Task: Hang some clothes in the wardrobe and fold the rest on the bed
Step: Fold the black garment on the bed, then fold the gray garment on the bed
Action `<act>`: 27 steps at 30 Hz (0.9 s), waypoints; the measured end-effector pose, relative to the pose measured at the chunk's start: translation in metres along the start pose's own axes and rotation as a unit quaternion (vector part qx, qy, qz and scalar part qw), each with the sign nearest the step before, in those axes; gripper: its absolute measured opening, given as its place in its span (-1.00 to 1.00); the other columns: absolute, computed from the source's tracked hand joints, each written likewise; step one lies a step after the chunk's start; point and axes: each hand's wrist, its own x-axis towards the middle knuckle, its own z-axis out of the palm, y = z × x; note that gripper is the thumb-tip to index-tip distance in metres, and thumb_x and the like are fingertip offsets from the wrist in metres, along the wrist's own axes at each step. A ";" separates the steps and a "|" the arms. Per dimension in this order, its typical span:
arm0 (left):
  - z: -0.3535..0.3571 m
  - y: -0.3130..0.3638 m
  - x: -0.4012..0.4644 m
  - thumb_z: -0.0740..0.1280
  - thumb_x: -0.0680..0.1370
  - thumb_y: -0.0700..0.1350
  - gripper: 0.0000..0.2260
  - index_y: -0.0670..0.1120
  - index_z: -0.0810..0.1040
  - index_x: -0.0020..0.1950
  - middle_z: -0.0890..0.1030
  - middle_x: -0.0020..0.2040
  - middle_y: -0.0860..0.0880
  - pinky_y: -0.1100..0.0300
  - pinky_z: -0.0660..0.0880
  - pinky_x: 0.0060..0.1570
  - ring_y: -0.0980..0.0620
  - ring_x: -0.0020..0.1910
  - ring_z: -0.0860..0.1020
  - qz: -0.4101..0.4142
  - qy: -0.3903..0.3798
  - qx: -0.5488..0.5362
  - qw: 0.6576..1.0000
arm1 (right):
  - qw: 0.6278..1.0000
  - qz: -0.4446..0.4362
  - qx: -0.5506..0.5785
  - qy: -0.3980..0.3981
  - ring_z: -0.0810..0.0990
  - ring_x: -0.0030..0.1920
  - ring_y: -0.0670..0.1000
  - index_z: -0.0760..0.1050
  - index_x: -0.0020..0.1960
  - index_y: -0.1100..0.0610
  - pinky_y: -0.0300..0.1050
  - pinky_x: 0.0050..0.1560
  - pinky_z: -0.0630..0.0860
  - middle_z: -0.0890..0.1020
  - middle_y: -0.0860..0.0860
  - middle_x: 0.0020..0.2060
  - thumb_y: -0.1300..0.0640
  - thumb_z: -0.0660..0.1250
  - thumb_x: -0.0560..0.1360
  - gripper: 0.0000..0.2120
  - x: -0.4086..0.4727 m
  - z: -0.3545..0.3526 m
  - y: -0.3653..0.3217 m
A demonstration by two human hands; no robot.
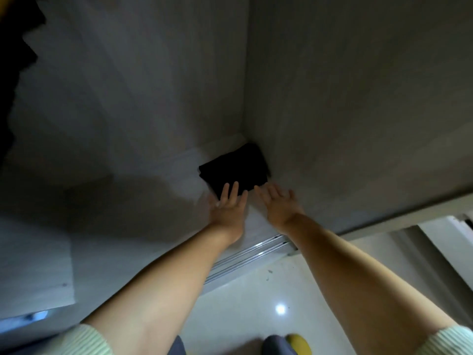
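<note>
A folded black garment (236,167) lies on the floor of the wardrobe (143,190), pushed into the back right corner. My left hand (226,210) reaches toward it with straight fingers, the fingertips on the garment's near edge. To its right, my right hand (277,204) is stretched out flat, with its fingertips at the garment's near right corner. Neither hand holds anything.
The wardrobe's side wall (358,111) rises on the right and its back wall (128,85) on the left. A metal sliding-door track (252,254) runs along the front edge. Glossy white floor tiles (256,303) lie below. Dark hanging clothes (15,60) show at the upper left.
</note>
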 end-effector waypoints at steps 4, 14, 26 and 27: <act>-0.089 0.009 -0.069 0.14 0.62 -0.08 -0.37 0.03 -0.16 0.57 -0.26 0.57 -0.05 -0.22 -0.08 0.46 -0.07 0.54 -0.24 -0.002 -0.015 -0.006 1.000 | 0.999 0.011 0.043 0.021 -0.01 0.54 0.12 -0.26 0.56 -0.01 0.14 0.45 0.11 -0.06 0.08 0.56 0.15 0.12 0.59 -0.28 -0.082 -0.077 -0.005; -0.217 0.015 -0.231 0.20 0.59 -0.02 -0.36 0.03 -0.08 0.57 -0.13 0.58 -0.05 -0.21 0.00 0.45 -0.07 0.55 -0.14 0.068 0.019 0.030 0.997 | 0.984 0.081 0.131 0.090 0.23 0.44 0.18 -0.13 0.57 -0.06 0.12 0.30 0.34 0.13 0.11 0.51 0.17 0.20 0.52 -0.25 -0.265 -0.200 -0.022; -0.252 0.140 -0.319 0.12 0.61 -0.05 -0.41 0.02 -0.09 0.57 -0.12 0.59 -0.03 -0.17 -0.02 0.47 -0.04 0.55 -0.13 0.197 0.057 0.072 0.976 | 0.968 0.198 0.130 0.076 0.23 0.44 0.15 -0.09 0.57 -0.05 0.07 0.24 0.42 0.07 0.06 0.53 0.19 0.12 0.58 -0.36 -0.438 -0.182 0.058; -0.251 0.158 -0.326 0.12 0.61 -0.05 -0.41 0.01 -0.09 0.57 -0.11 0.59 -0.04 -0.17 -0.01 0.47 -0.04 0.55 -0.12 0.203 0.059 0.074 0.975 | 0.966 0.207 0.135 0.078 0.22 0.45 0.15 -0.09 0.57 -0.05 0.08 0.25 0.41 0.06 0.06 0.54 0.18 0.11 0.59 -0.37 -0.456 -0.175 0.069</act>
